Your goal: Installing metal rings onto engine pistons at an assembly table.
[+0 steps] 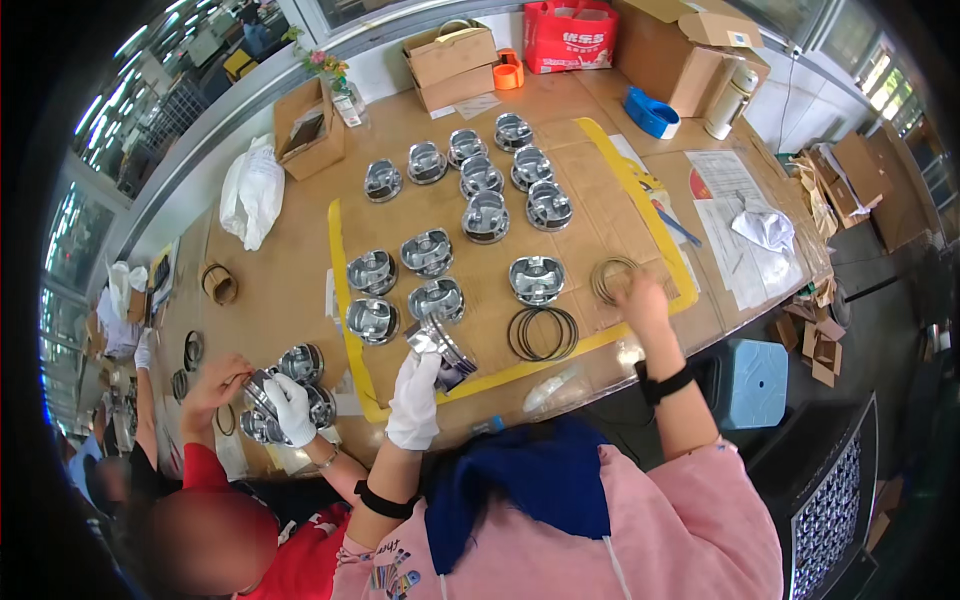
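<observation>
My left hand (412, 405), in a white glove, grips a metal piston (447, 352) with rings around it, tilted above the table's near edge. My right hand (645, 303) is bare and reaches to a stack of thin piston rings (607, 280) at the mat's right side; its fingers are closed at the ring edge, their tips partly hidden. Left of that stack lies a group of dark piston rings (541, 333). A piston (537, 280) stands just behind them. More pistons (372, 320) stand near my left hand, and several others (484, 216) are farther back.
Yellow tape (645, 205) borders the cardboard mat. At the back are cardboard boxes (452, 65), a red bag (570, 38), a blue tape roll (651, 112) and a flask (731, 103). At left, a co-worker's hands (290, 408) hold another piston. A blue stool (752, 385) stands at right.
</observation>
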